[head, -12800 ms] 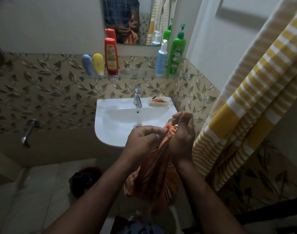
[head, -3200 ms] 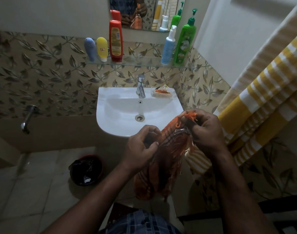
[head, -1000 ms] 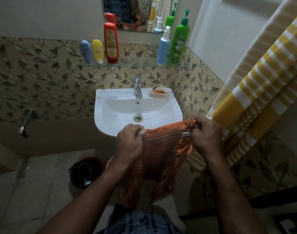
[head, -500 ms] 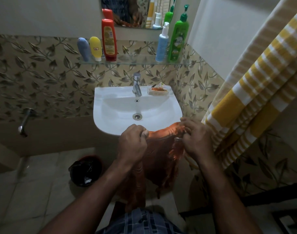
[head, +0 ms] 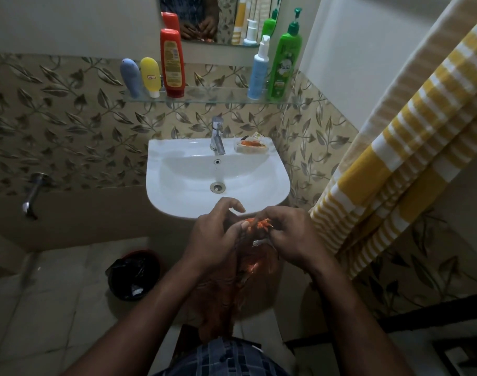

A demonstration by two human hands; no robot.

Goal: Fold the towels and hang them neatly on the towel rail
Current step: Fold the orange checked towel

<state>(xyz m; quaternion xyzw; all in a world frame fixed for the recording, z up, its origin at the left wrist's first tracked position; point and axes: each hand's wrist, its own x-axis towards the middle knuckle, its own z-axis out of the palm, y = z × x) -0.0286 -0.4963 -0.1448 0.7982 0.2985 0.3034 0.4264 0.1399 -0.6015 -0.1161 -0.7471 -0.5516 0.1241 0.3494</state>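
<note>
An orange checked towel (head: 248, 270) hangs bunched between my hands, just in front of the white sink (head: 177, 191). My left hand (head: 213, 240) pinches its top edge with the thumb, while two fingers stick out loosely above. My right hand (head: 289, 237) pinches the frayed orange corner close beside the left hand. The rest of the cloth drops down toward my lap and is partly hidden by my wrists. A yellow and white striped towel (head: 411, 156) hangs at the right; the rail that carries it is out of view.
A glass shelf (head: 218, 95) over the sink carries several bottles below a mirror (head: 221, 17). A tap (head: 217, 135) and a soap dish (head: 251, 146) sit on the sink's back rim. A black-lined bin (head: 133, 275) stands on the floor at the left. A wall tap (head: 32, 194) sticks out at far left.
My hands have come together, so the towel's top edge, stretched wide a second ago, is now gathered into a narrow bunch. The view has shifted slightly.
</note>
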